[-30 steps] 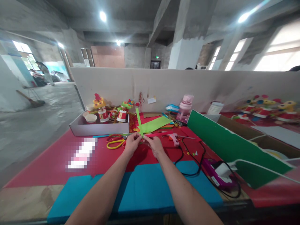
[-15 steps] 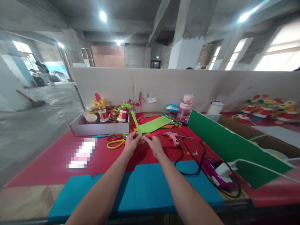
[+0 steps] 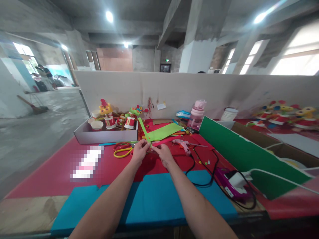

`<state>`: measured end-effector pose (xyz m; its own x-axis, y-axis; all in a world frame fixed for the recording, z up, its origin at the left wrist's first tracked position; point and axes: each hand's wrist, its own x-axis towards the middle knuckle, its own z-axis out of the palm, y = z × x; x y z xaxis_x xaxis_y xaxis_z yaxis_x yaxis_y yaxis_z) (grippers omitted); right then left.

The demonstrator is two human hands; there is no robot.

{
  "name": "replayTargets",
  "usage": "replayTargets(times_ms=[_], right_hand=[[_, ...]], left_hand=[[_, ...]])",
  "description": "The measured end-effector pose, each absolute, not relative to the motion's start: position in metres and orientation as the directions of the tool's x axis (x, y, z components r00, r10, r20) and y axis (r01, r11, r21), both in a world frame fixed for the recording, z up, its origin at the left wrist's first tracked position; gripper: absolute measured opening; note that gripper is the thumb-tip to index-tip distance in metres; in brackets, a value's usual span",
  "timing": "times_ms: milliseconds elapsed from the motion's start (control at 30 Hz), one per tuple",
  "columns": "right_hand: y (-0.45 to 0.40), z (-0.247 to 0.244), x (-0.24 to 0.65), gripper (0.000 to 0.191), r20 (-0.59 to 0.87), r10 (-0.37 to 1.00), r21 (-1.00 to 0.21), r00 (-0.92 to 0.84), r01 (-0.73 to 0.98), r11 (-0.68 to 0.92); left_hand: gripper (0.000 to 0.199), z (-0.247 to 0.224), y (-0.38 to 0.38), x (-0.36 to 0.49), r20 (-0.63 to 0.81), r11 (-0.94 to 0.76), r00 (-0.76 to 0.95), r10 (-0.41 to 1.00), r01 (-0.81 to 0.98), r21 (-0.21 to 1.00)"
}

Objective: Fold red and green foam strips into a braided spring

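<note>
Near the middle of the table, my left hand (image 3: 140,152) is closed on the lower end of a narrow green paper strip (image 3: 144,128), which points up and to the left. My right hand (image 3: 163,154) meets it there, its fingers pinched at the joint of the green strip and a red strip (image 3: 164,141) that runs off to the right. Behind the hands lies a wide green paper sheet (image 3: 164,132). Yellow-and-red-handled scissors (image 3: 122,152) rest just left of my left hand. A pink glue gun (image 3: 184,146) lies to the right.
A white tray (image 3: 107,137) with paper cups and toy figures stands at the back left. At the right are a green-sided box (image 3: 244,156) and a purple power strip (image 3: 230,187) with cables. Blue sheets (image 3: 154,199) cover the front edge; a pink bottle (image 3: 198,113) stands behind.
The red strip has shifted slightly and shows more above my right hand. Both hands stay almost in place at the strips' joint. Far left, a person in the background has moved.
</note>
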<state>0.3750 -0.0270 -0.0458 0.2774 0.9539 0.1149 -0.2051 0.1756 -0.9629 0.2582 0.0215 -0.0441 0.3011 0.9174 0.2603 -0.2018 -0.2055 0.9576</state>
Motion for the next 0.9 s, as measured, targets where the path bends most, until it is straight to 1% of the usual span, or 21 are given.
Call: replayTargets(times_ms=[67,133,200,267,367,467,533,600,700,833,900], right_hand=[[-0.0253,-0.0473,0.3754,0.028,0.14,0.947,-0.963,0.288,-0.182,0.198],[-0.023,-0.0485,0.3764,0.027,0.159,0.926,-0.958,0.342,-0.173,0.228],[-0.0209,-0.0492,0.3778,0.026,0.155,0.9,-0.943,0.406,-0.21,0.257],[-0.0195,-0.0495,0.3791,0.026,0.138,0.882,-0.921,0.45,-0.269,0.282],[-0.0194,-0.0495,0.3788,0.028,0.116,0.88,-0.903,0.46,-0.32,0.287],[-0.0206,-0.0496,0.3765,0.027,0.104,0.891,-0.906,0.442,-0.328,0.268],[-0.0212,-0.0498,0.3753,0.026,0.12,0.889,-0.914,0.442,-0.299,0.272],[-0.0215,-0.0501,0.3751,0.025,0.144,0.883,-0.923,0.448,-0.262,0.284],[-0.0217,-0.0507,0.3759,0.024,0.182,0.872,-0.931,0.454,-0.206,0.301],[-0.0224,-0.0516,0.3769,0.022,0.266,0.852,-0.937,0.451,-0.086,0.339],[-0.0224,-0.0514,0.377,0.022,0.276,0.852,-0.941,0.445,-0.058,0.335]], left_hand=[[0.033,-0.0431,0.0202,0.2585,0.238,-0.165,0.314,0.919,-0.243,0.956],[0.033,-0.0419,0.0188,0.2587,0.215,-0.126,0.316,0.924,-0.279,0.952],[0.035,-0.0409,0.0176,0.2588,0.191,-0.096,0.317,0.929,-0.292,0.952],[0.036,-0.0403,0.0167,0.2593,0.174,-0.084,0.333,0.927,-0.269,0.96],[0.033,-0.0411,0.0168,0.2608,0.185,-0.116,0.35,0.918,-0.208,0.971],[0.027,-0.0431,0.0187,0.2619,0.256,-0.221,0.297,0.92,-0.146,0.964],[0.022,-0.0445,0.0204,0.2619,0.302,-0.284,0.259,0.917,-0.105,0.953],[0.02,-0.0456,0.0219,0.2615,0.321,-0.309,0.238,0.917,-0.086,0.947],[0.019,-0.0469,0.0228,0.2614,0.318,-0.304,0.225,0.921,-0.096,0.948],[0.019,-0.0474,0.0216,0.2626,0.297,-0.276,0.227,0.928,-0.119,0.954],[0.019,-0.0466,0.0204,0.2627,0.278,-0.253,0.227,0.933,-0.133,0.958]])
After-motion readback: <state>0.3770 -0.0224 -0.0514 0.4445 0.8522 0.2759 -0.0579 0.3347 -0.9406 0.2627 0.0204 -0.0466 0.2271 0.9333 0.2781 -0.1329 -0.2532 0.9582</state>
